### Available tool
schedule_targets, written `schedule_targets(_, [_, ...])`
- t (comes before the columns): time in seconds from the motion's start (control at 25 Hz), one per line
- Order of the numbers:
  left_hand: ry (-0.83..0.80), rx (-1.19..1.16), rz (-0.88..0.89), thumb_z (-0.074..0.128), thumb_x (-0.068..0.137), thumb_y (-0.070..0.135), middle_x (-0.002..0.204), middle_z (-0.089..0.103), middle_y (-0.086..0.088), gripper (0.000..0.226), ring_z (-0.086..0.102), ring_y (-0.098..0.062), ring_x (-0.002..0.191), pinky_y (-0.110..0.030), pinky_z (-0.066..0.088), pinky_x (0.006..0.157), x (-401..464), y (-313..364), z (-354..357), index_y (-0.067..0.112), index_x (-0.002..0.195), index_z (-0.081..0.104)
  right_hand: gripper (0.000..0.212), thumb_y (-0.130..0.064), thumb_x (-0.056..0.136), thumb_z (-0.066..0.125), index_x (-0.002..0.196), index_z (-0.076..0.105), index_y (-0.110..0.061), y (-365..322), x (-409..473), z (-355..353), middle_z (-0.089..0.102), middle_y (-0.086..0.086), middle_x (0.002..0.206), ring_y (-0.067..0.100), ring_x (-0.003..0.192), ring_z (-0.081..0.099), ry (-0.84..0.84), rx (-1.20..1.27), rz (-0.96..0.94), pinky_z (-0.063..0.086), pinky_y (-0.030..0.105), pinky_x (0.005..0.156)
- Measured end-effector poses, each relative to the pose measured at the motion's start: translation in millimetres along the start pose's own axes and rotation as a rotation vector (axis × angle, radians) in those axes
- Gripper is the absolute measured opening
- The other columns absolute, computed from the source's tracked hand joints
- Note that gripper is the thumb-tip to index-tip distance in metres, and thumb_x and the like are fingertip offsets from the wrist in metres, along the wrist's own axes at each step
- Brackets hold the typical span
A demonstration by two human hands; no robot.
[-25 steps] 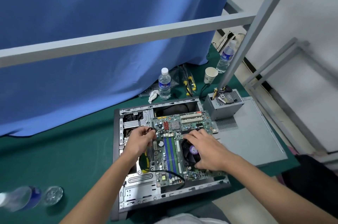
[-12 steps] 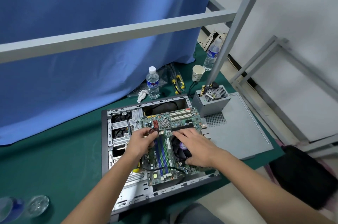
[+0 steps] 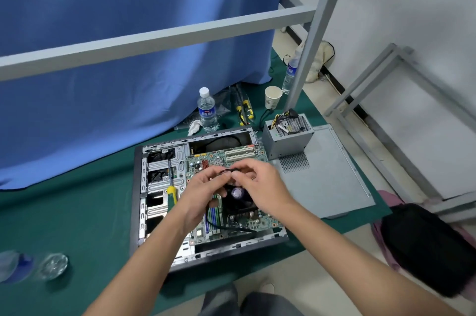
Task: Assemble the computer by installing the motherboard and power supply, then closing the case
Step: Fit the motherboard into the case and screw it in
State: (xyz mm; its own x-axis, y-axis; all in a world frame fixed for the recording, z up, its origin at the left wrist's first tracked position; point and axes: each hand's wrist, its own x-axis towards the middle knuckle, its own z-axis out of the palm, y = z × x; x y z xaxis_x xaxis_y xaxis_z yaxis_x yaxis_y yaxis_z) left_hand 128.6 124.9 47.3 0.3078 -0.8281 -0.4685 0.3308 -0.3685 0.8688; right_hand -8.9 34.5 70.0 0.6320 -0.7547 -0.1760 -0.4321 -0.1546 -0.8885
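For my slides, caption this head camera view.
Both hands pinch a black cable above the motherboard inside the open case.

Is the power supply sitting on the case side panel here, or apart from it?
Touching. The head view shows the power supply standing directly on the far corner of the side panel, no gap under its base.

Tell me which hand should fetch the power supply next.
Probably the right hand. The power supply sits on the side panel off the case's far right corner, on that hand's side. The left hand would have to cross over. Both hands now pinch a thin black cable.
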Motion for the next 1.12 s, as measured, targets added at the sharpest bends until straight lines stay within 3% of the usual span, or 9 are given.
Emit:
schedule_targets(0.08, [0.08,0.102,0.102,0.07,0.091,0.021,0.077,0.064,0.014,0.008,0.054,-0.004,0.058,-0.016,0.036,0.046,-5.8,1.4,3.4,0.024,0.099,0.068,0.015,-0.018,0.094,0.064,0.107,0.069,-0.026,1.5,1.0,-8.1,0.07,-0.012,0.092,0.0,0.081,0.067,0.006,-0.002,-0.009,0.055,0.019,0.078])
schedule_targets(0.16, [0.155,0.216,0.238,0.07,0.091,0.019,0.073,0.062,0.013,0.005,0.053,-0.004,0.058,-0.016,0.04,0.047,-9.5,3.1,2.1,0.023,0.094,0.068,0.018,-0.014,0.093,0.066,0.107,0.072,-0.022,2.0,2.5,-9.5,0.066,-0.012,0.098,0.003,0.089,0.065,0.029,-0.068,-0.047,0.051,0.015,0.085])
schedule_targets(0.28, [0.192,0.423,0.343,0.068,0.093,0.029,0.069,0.062,0.004,0.009,0.054,-0.018,0.062,-0.032,0.048,0.056,-14.6,5.2,-1.1,0.027,0.085,0.072,0.021,-0.01,0.093,0.065,0.108,0.074,-0.021,0.7,1.2,-8.8,0.062,-0.013,0.102,0.004,0.094,0.061,0.047,-0.101,-0.077,0.045,0.01,0.085])
schedule_targets(0.36, [0.18,0.541,0.355,0.065,0.094,0.031,0.075,0.068,0.006,0.014,0.062,-0.017,0.07,-0.037,0.053,0.065,-10.0,10.4,-6.0,0.027,0.084,0.074,0.021,-0.01,0.094,0.064,0.106,0.074,-0.024,-0.9,6.8,-13.4,0.064,-0.014,0.101,0.001,0.093,0.06,0.034,-0.076,-0.065,0.045,0.012,0.086])
schedule_targets(0.56, [-0.09,0.343,0.095,0.059,0.099,0.026,0.083,0.074,0.0,0.021,0.066,-0.009,0.075,-0.023,0.051,0.064,6.6,24.7,-15.3,0.022,0.088,0.077,0.027,-0.004,0.096,0.058,0.094,0.07,-0.029,-6.4,24.1,-14.9,0.072,0.003,0.092,0.008,0.078,0.066,-0.038,0.236,0.1,0.056,0.024,0.076])
schedule_targets(0.68, [-0.025,0.319,0.212,0.061,0.097,0.019,0.079,0.07,-0.001,0.014,0.069,-0.012,0.081,-0.016,0.051,0.072,18.0,30.4,-22.5,0.023,0.108,0.07,0.019,-0.002,0.093,0.063,0.099,0.068,-0.019,-8.4,35.4,-13.0,0.074,0.003,0.082,0.01,0.072,0.066,-0.072,0.338,0.151,0.055,0.024,0.07])
schedule_targets(0.76, [-0.032,0.365,0.288,0.063,0.096,0.019,0.081,0.069,0.0,0.017,0.072,-0.015,0.086,-0.023,0.055,0.08,24.5,33.4,-29.5,0.026,0.112,0.065,0.015,-0.003,0.09,0.067,0.1,0.067,-0.015,-10.8,43.6,-9.9,0.073,0.002,0.075,0.009,0.069,0.066,-0.071,0.347,0.173,0.053,0.023,0.067])
schedule_targets(0.92, [-0.017,0.431,0.345,0.059,0.099,0.019,0.079,0.07,0.001,0.01,0.063,-0.009,0.062,-0.02,0.049,0.057,33.7,34.6,-38.8,0.017,0.092,0.066,0.015,-0.001,0.086,0.071,0.095,0.068,-0.012,-18.0,52.3,3.1,0.07,0.001,0.07,0.011,0.068,0.067,-0.046,0.345,0.15,0.052,0.02,0.065])
schedule_targets(1.12, [-0.075,0.259,0.137,0.055,0.101,0.02,0.07,0.065,0.004,0.02,0.053,-0.008,0.054,-0.021,0.038,0.051,41.1,26.1,-50.4,0.012,0.085,0.063,0.022,0.002,0.086,0.07,0.089,0.072,-0.019,-16.5,55.2,20.7,0.071,-0.001,0.076,0.012,0.074,0.067,-0.005,0.346,0.133,0.056,0.022,0.073])
